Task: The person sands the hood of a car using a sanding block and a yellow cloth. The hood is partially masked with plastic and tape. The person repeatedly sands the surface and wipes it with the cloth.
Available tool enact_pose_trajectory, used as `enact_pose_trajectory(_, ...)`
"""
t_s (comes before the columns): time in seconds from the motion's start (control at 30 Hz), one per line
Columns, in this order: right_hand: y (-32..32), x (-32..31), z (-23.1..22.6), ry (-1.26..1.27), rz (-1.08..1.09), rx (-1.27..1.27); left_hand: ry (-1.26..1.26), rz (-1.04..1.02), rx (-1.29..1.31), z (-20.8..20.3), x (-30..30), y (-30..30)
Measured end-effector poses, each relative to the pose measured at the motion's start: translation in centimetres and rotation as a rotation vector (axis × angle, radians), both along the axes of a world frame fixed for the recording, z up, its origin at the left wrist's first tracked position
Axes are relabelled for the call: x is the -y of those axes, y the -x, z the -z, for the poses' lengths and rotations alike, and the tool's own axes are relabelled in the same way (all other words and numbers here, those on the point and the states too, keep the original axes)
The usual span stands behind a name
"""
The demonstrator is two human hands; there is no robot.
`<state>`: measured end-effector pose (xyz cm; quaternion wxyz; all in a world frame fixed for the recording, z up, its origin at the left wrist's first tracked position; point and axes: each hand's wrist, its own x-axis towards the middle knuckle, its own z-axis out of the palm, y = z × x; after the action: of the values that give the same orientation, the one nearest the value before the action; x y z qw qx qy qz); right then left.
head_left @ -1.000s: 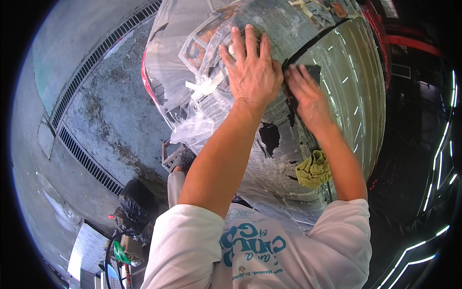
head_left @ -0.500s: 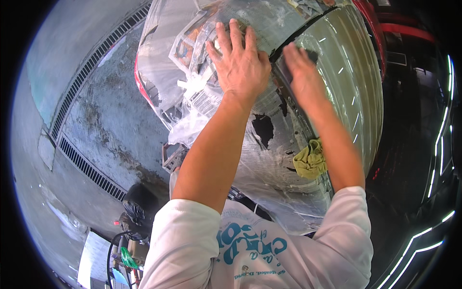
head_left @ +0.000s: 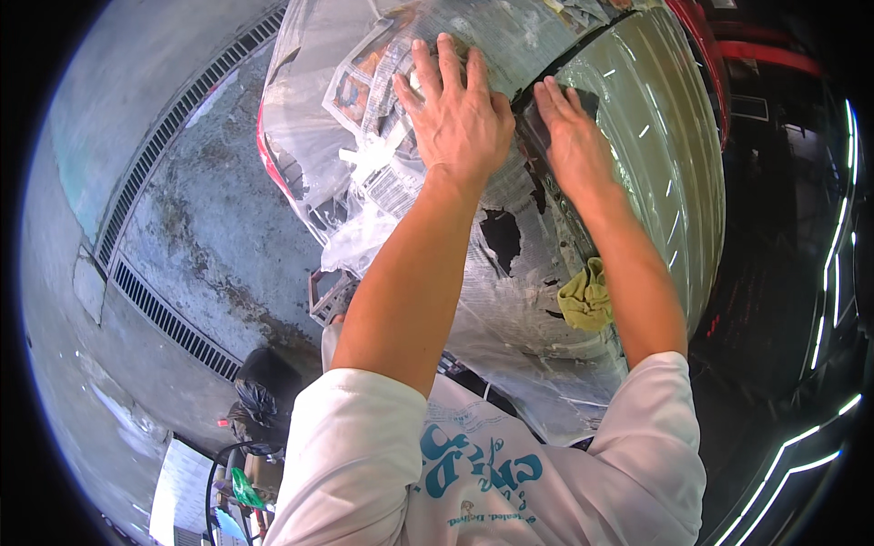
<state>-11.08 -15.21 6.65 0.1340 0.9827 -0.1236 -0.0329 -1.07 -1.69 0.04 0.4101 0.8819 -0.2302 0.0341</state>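
A curved vehicle body, draped in clear plastic film and newspaper, spreads beneath both hands. My left hand lies flat on the newspaper covering, fingers spread, holding nothing visible. To its right, my right hand rests with fingers stretched out on the dark seam beside a glossy olive-beige panel. A dark flat patch shows by its fingertips; whether that is a pad under the fingers or a shadow, I cannot tell. A crumpled yellow-green cloth sits against the seam, just left of my right forearm.
Torn covering shows a black hole below my hands. Bunched white plastic hangs at the left side. A floor drain grate crosses the concrete. A black bag and a green item are at lower left.
My right hand, blurred before, now appears sharp, with its fingers slightly farther up the seam. My left hand has barely shifted, slightly to the right.
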Motion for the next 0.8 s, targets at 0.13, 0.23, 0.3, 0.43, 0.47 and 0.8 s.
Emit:
enact_pose_trajectory(0.13,3.5,-2.3,0.4,0.075,-0.058,-0.079,0.008,0.002,-0.022,0.2,0.0,-0.3)
enact_pose_trajectory(0.23,0.2,-1.6,-0.6,0.050,-0.012,-0.040,-0.010,0.001,-0.005,0.0,-0.2,-0.4)
enact_pose_trajectory(0.3,0.8,-2.0,0.2,0.055,-0.001,-0.026,0.003,0.004,0.008,0.1,-0.2,0.0)
enact_pose_trajectory(0.43,2.9,-4.4,0.1,0.070,-0.007,-0.084,-0.004,0.002,0.015,0.0,-0.1,-0.4)
enact_pose_trajectory(0.47,2.5,-4.2,-0.3,0.052,0.001,-0.100,-0.006,0.010,0.014,-0.1,-0.1,-0.2)
enact_pose_trajectory(0.8,0.1,-2.5,0.0,0.049,0.041,0.016,0.002,-0.019,0.051,0.5,-0.2,-0.3)
